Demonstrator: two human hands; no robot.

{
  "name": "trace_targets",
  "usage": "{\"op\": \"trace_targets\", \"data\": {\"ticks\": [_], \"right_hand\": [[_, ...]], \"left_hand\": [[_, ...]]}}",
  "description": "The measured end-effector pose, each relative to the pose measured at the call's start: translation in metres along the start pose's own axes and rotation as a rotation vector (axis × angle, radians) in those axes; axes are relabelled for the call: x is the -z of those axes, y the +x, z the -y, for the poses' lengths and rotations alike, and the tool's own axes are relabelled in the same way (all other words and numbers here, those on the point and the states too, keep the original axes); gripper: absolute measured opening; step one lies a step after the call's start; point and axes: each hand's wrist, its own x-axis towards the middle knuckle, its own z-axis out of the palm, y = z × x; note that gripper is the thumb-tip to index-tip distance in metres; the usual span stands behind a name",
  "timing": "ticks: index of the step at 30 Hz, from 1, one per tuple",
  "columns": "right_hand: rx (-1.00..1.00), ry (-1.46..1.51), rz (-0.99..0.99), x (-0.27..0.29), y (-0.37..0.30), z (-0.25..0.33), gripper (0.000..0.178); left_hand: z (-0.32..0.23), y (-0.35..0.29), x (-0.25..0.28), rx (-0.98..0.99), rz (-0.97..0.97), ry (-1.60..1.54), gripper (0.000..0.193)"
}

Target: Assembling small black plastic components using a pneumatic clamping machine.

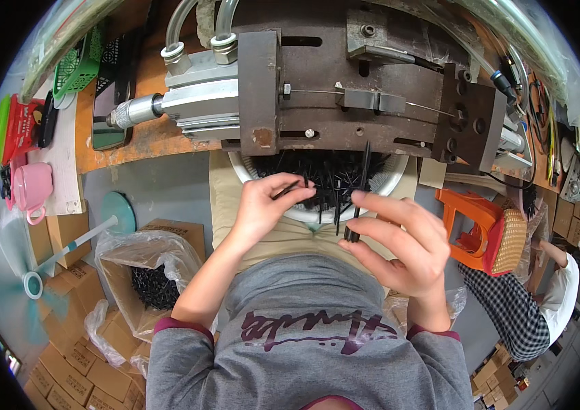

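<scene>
A white basin [399, 174] rests on my lap, filled with slim black pointed pieces [327, 181]. Between the thumb and fingers of my left hand [264, 205], at the basin's near left rim, is a small black piece [288, 190], partly hidden by the fingers. My right hand [402, 239] pinches a slim black pointed part [358, 212], held nearly upright with its thicker ribbed end down and its tip toward the bench. I cannot tell what kind of part it is. Just beyond the basin stands a brown metal fixture [317, 130] with a clamped block and thin rods.
Left of the fixture sits a silver cylinder [201, 96] with clear hoses. A carton lined with clear plastic [115, 256] holds more black pieces at lower left. An orange plastic stool [464, 229] stands at right, near a co-worker in checked cloth [508, 311]. A pink mug [32, 186] is far left.
</scene>
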Motion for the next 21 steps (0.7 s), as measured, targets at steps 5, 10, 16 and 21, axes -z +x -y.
{"op": "trace_targets", "data": {"ticks": [5, 10, 16, 21], "right_hand": [[-0.289, -0.106, -0.004, -0.022, -0.036, -0.019, 0.027], [-0.498, 0.022, 0.026, -0.026, -0.032, -0.02, 0.022], [-0.765, 0.93, 0.047, -0.034, -0.021, -0.01, 0.017], [-0.849, 1.013, -0.069, -0.032, -0.025, -0.014, 0.013]], "left_hand": [[-0.041, -0.024, 0.006, 0.22, 0.155, -0.202, 0.014], [-0.053, -0.037, 0.003, 0.268, 0.223, -0.352, 0.018], [-0.064, -0.042, -0.008, 0.301, 0.319, -0.386, 0.018], [-0.067, -0.049, -0.015, 0.2, 0.232, -0.169, 0.026]]}}
